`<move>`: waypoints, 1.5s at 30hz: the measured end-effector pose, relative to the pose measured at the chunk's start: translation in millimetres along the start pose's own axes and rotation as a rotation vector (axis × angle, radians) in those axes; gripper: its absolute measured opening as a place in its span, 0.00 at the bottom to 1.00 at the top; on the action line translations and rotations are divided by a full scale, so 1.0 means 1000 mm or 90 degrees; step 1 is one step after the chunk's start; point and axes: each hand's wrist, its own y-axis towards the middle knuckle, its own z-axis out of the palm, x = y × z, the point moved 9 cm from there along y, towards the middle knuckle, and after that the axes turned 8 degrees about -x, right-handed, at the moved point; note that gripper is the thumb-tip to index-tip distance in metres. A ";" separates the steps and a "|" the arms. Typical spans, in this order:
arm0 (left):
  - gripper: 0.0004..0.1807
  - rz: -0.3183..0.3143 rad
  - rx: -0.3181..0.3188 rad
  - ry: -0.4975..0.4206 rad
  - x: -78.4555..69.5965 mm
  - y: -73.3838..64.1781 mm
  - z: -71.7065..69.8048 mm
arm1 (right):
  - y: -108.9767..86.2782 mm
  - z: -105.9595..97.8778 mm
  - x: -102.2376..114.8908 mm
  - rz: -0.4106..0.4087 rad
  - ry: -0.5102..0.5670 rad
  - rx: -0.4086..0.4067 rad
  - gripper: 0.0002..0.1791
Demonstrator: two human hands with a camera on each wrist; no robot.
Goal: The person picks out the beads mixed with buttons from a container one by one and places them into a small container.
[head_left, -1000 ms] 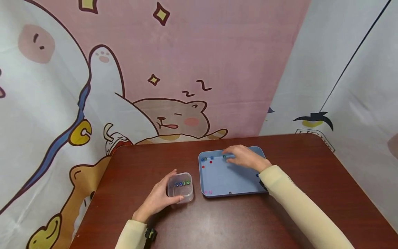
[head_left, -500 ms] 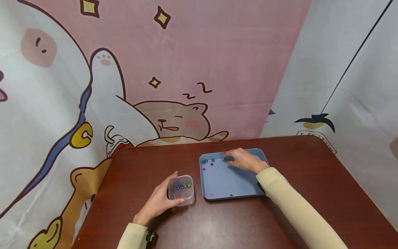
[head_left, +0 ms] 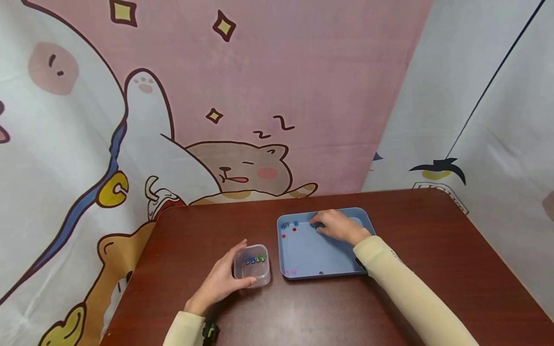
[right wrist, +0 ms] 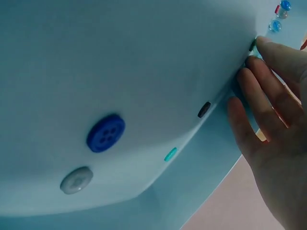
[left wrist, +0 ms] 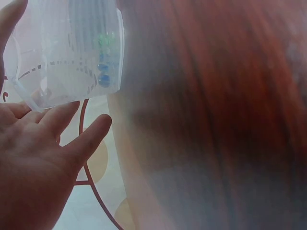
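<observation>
My left hand (head_left: 222,276) holds a small clear plastic box (head_left: 252,278) between thumb and fingers on the tabletop. Blue and green marbles (head_left: 258,259) lie in a row inside it, also seen through the wall of the box (left wrist: 57,91) in the left wrist view. My right hand (head_left: 339,226) reaches into a blue tray (head_left: 311,254) at its back wall. Its thumb and fingertips pinch a small green marble (right wrist: 253,45), largely covered by the fingers. The other fingers of the right hand (right wrist: 273,105) lie along the tray's wall.
Blue marbles (head_left: 296,223) and red buttons (head_left: 294,229) lie at the tray's back left, pink pieces (head_left: 294,272) at its front left. A dark blue button (right wrist: 106,133), a grey button (right wrist: 76,180) and a turquoise button (right wrist: 171,154) lie near the right hand. A printed cloth (head_left: 329,96) hangs behind the table.
My right hand has lowered onto the green marble at the tray's back wall, and its fingers have closed in around it. The left hand keeps its hold on the box.
</observation>
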 end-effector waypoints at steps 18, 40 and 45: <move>0.58 -0.013 0.001 -0.005 0.001 0.000 0.000 | -0.001 -0.008 0.004 -0.026 -0.001 -0.048 0.11; 0.57 -0.007 0.001 -0.010 0.002 0.000 0.000 | -0.013 -0.073 0.028 -0.042 0.063 -0.129 0.11; 0.57 -0.010 0.001 -0.004 0.001 0.001 -0.001 | -0.018 -0.081 0.038 -0.061 0.079 -0.152 0.13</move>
